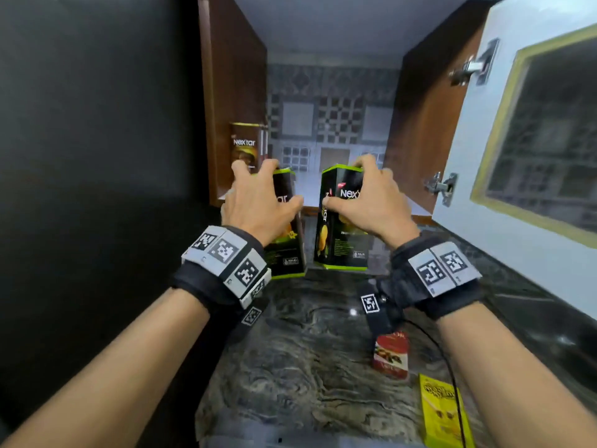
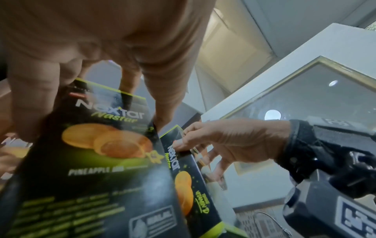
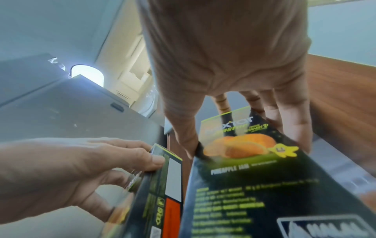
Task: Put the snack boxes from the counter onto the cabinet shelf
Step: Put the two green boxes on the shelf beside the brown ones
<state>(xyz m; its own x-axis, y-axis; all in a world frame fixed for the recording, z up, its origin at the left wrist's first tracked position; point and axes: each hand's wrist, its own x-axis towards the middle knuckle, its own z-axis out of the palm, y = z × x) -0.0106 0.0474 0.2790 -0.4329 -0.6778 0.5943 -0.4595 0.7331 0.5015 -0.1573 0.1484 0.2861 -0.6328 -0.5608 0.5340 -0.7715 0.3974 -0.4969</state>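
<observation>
Two black-and-green Nextar snack boxes are held upright above the counter, just in front of the cabinet shelf (image 1: pixel 308 189). My left hand (image 1: pixel 258 202) grips the left box (image 1: pixel 287 250) round its top, fingers over the far edge and thumb on the near face. In the same way my right hand (image 1: pixel 365 202) grips the right box (image 1: pixel 342 244). The left wrist view has the left box (image 2: pixel 101 161) under my left hand (image 2: pixel 101 48). The right wrist view has the right box (image 3: pixel 254 185) under my right hand (image 3: pixel 223 56). A brown Nextar box (image 1: pixel 244 147) stands on the shelf at the far left.
On the marbled counter (image 1: pixel 290 350) a red snack box (image 1: pixel 391 354) and a yellow snack box (image 1: pixel 442 412) lie near the right front. The white cabinet door (image 1: pixel 517 124) hangs open at the right. A dark panel (image 1: pixel 97 124) fills the left.
</observation>
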